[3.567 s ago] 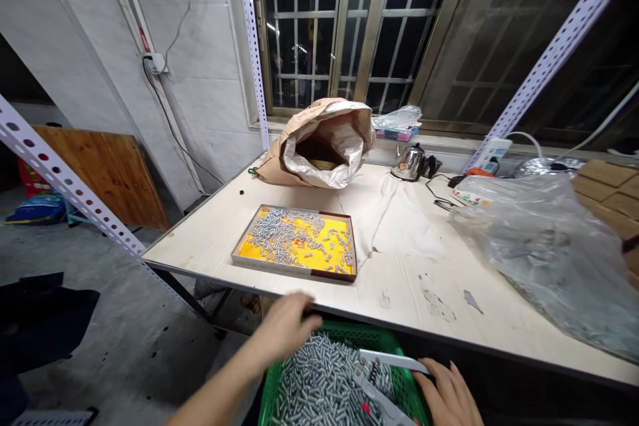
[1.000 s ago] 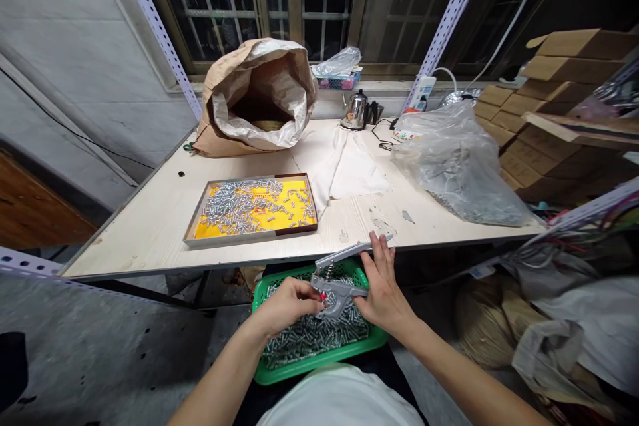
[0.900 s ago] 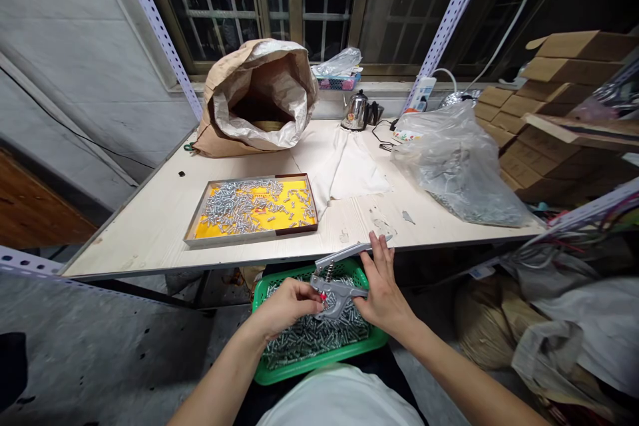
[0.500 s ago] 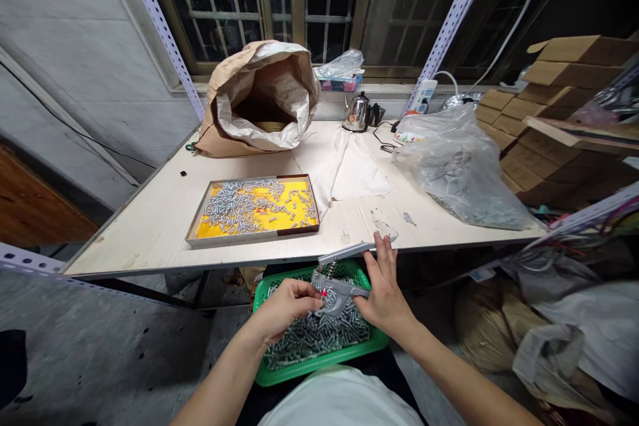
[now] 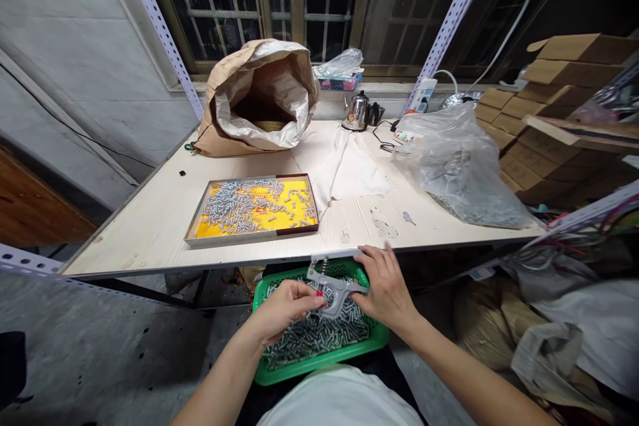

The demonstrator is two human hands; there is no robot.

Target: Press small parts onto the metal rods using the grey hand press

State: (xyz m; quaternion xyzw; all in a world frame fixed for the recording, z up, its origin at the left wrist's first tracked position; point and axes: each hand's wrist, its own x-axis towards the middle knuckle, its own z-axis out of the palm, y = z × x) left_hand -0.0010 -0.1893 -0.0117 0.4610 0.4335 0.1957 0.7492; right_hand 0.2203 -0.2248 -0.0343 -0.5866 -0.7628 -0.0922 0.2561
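My right hand point(image 5: 383, 285) is wrapped round the two handles of grey metal spring-loaded hand pliers point(image 5: 339, 290), with a coil spring near the hinge. My left hand point(image 5: 289, 309) is pinched closed at the jaw end of the pliers. A small red piece point(image 5: 319, 293) shows at its fingertips; what else is between them is too small to make out. Under both hands sits a green plastic basket point(image 5: 309, 370) full of small metal spring-like parts point(image 5: 319, 339).
On the table point(image 5: 150, 219) lies a shallow tray point(image 5: 254, 238) of small metal pieces on a yellow lining. Behind it are an open paper sack point(image 5: 214, 113) and a steel kettle point(image 5: 355, 113). A clear plastic bag point(image 5: 459, 160) and cardboard boxes point(image 5: 564, 93) stand right.
The upper handle of the pliers has come down towards the lower one as my right fingers closed. My left fingertips stay at the jaws, with the red piece slightly further left.
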